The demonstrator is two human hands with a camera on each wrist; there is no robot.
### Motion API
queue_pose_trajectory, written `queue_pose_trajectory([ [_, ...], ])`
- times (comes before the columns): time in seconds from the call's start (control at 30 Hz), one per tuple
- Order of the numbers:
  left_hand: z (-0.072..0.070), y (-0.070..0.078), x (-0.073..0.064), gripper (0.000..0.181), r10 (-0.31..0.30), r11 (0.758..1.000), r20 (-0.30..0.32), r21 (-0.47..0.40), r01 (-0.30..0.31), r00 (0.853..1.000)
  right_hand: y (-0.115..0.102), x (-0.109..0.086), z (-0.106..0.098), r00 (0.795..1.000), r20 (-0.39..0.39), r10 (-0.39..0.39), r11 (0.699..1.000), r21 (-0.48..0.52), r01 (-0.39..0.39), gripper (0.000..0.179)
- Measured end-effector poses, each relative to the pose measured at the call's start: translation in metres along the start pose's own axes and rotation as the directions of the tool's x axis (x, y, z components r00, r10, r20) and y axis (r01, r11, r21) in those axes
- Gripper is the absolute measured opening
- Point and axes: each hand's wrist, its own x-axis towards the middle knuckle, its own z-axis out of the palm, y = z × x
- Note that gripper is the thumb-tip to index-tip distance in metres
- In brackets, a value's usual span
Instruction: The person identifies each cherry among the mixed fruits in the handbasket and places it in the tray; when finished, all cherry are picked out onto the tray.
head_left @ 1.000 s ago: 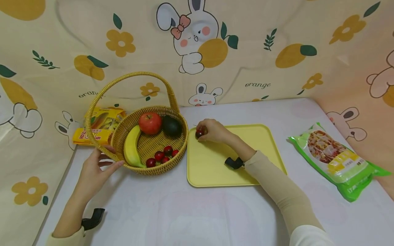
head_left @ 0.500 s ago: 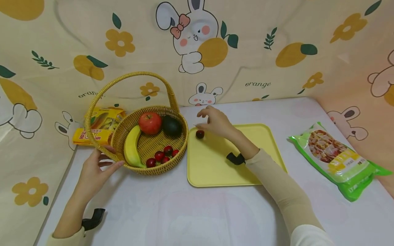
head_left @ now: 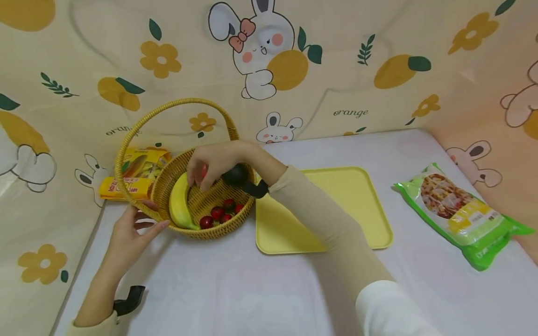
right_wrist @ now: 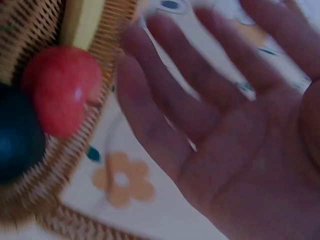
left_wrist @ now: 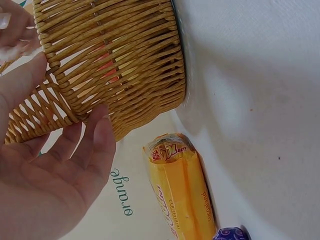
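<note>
In the head view, your right hand [head_left: 214, 163] hangs over the basket [head_left: 214, 232], fingers pointing down by the top of the banana [head_left: 180, 205] and partly hiding the apple [head_left: 204, 171]; contact cannot be told from here; dropping in fingertips first should spare the cherries [head_left: 217, 213] by the near wall; a dark fruit [head_left: 235, 175] lies close under your wrist, so a high wrist seems wise; mind the handle [head_left: 191, 100] arching behind; your sleeve [head_left: 332, 224] crosses above the tray [head_left: 269, 233], and the widest room lies on the near tabletop [head_left: 201, 280];

In the left wrist view, your left hand [left_wrist: 55, 175] grips the basket by the handle's foot, thumb and fingers curled about the weave; a light hold ought to stop sliding without tipping it; allow for the yellow packet [left_wrist: 175, 195] near your fingertips;

In the right wrist view, your right fingers spread loosely, holding nothing; the apple looks apart from them, so turning the palm toward the fruit seems sensible before closing
</note>
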Motion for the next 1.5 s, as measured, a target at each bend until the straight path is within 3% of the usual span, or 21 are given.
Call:
queue_pose_trajectory([
  [0.1, 0.002, 0.0, 0.001, 0.048, 0.005, 1.0, -0.002, -0.007, -0.005, 1.0, 0.003, 0.023, 0.004, 0.976, 0.197, 0.089, 0.991, 0.077, -0.106, 0.029],
  [0.2, 0.004, 0.0, 0.003, 0.046, 0.01, 1.0, -0.002, -0.019, -0.01, 1.0, 0.014, 0.037, 0.008, 0.946, 0.286, 0.152, 0.969, 0.147, -0.2, 0.035],
  [0.47, 0.007, -0.001, 0.006, 0.047, 0.02, 1.0, 0.008, -0.018, -0.02, 1.0, 0.051, 0.045, 0.021, 0.886, 0.428, 0.18, 0.917, 0.254, -0.309, 0.045],
  [0.67, 0.007, -0.002, 0.008, 0.047, 0.029, 0.999, 0.01, -0.033, -0.029, 1.0, 0.059, 0.047, 0.028, 0.851, 0.46, 0.253, 0.879, 0.258, -0.401, 0.039],
  [1.1, 0.002, 0.001, 0.005, 0.047, 0.023, 1.0, 0.01, -0.01, -0.023, 1.0, 0.062, 0.056, 0.037, 0.832, 0.495, 0.251, 0.922, 0.141, -0.362, 0.022],
  [1.3, -0.001, 0.0, 0.003, 0.046, 0.015, 1.0, 0.008, 0.003, -0.015, 1.0, 0.062, 0.059, 0.04, 0.827, 0.496, 0.266, 0.92, 0.125, -0.371, 0.017],
  [1.4, -0.002, -0.003, 0.002, 0.046, 0.015, 1.0, 0.008, 0.01, -0.015, 1.0, 0.063, 0.06, 0.038, 0.857, 0.473, 0.206, 0.935, 0.165, -0.315, 0.018],
  [1.5, -0.003, -0.004, 0.001, 0.045, 0.01, 1.0, 0.004, 0.005, -0.01, 1.0, 0.06, 0.061, 0.034, 0.91, 0.407, 0.078, 0.945, 0.262, -0.198, 0.02],
])
